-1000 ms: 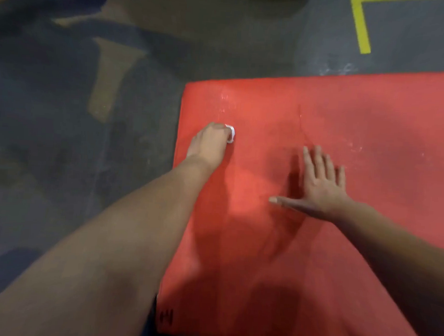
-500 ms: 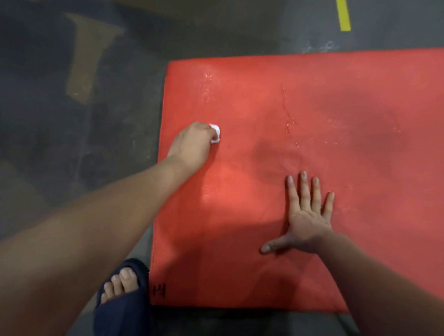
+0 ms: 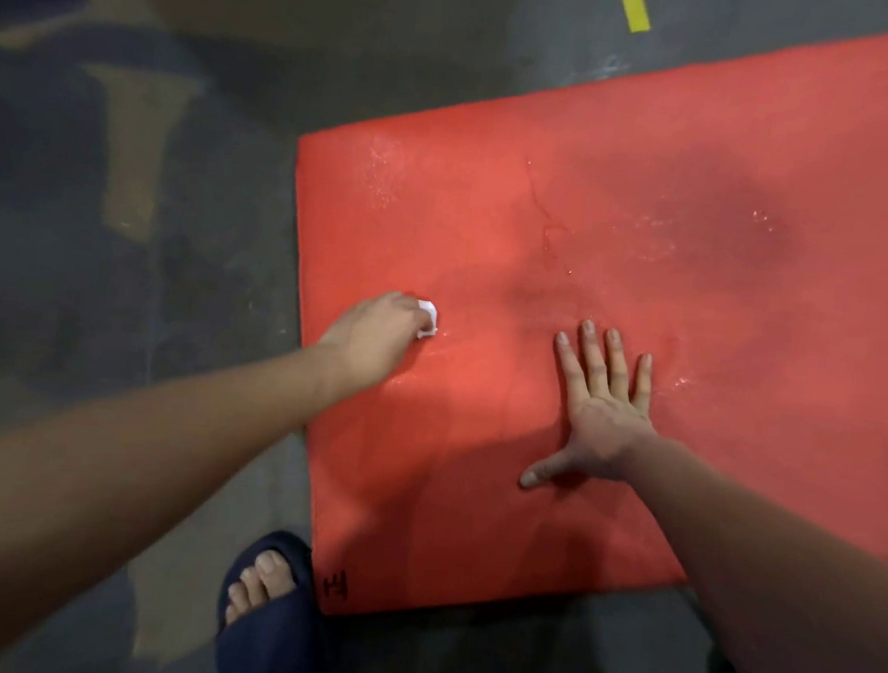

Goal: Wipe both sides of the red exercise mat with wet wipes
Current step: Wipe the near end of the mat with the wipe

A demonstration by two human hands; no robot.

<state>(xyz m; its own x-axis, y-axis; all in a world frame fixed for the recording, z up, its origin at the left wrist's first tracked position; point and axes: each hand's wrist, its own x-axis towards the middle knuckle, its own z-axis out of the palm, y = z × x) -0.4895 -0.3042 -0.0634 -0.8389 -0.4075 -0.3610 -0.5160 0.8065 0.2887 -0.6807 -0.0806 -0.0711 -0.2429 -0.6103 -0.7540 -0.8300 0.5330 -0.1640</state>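
The red exercise mat [image 3: 616, 242] lies flat on the floor and fills the right half of the view, with wet streaks glinting on it. My left hand [image 3: 375, 338] rests near the mat's left edge, fingers curled round a small bunched white wet wipe [image 3: 429, 319] that presses on the mat. My right hand [image 3: 600, 411] lies flat on the mat with its fingers spread and thumb out, holding nothing.
Dark grey concrete floor [image 3: 126, 268] with worn patches surrounds the mat. A yellow tape strip [image 3: 635, 6] lies beyond the mat's far edge. My foot in a dark blue slide sandal [image 3: 263, 610] stands at the mat's near left corner, beside a black mark [image 3: 336, 584].
My left hand has drawn the wipe back toward me along the mat's left side. The view has tilted down, bringing the foot and near edge into sight; my right hand stays flat.
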